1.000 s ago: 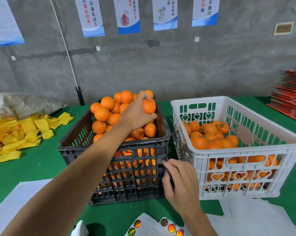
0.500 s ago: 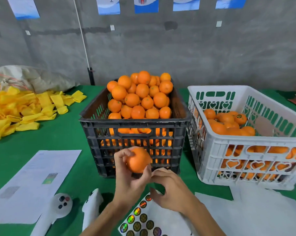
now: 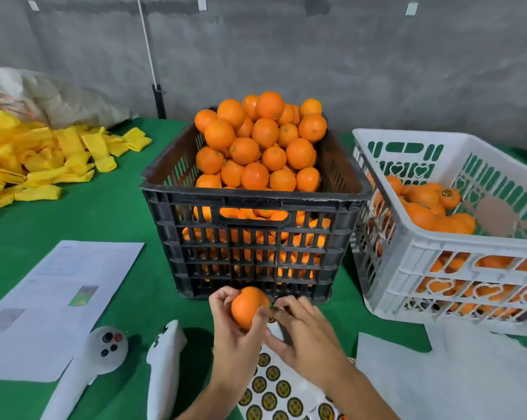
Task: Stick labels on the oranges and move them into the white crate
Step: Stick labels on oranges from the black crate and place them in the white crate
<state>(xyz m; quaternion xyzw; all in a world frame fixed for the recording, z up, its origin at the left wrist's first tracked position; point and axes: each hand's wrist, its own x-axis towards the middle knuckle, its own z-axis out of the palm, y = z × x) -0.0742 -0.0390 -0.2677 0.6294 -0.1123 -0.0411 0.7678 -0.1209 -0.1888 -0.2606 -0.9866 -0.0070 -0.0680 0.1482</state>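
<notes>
My left hand (image 3: 236,344) grips one orange (image 3: 247,306) just in front of the black crate (image 3: 253,250), which is heaped with oranges (image 3: 262,140). My right hand (image 3: 304,334) is at the orange's right side, its fingertips curled and pinching what looks like a small round label against the fruit. A sheet of round labels (image 3: 274,389) lies on the table under my wrists. The white crate (image 3: 456,262) stands to the right, partly filled with oranges, one showing a label (image 3: 447,194).
A green cloth covers the table (image 3: 110,213). Printed paper (image 3: 59,298) lies at the left, two white handheld controllers (image 3: 104,356) in front of it. Yellow foam sleeves (image 3: 28,165) are piled at the far left, white sheets (image 3: 453,377) at the right.
My left hand took an orange from the black crate's heap and brought it down in front of the crate. My right hand came up from the label sheet to the orange's side.
</notes>
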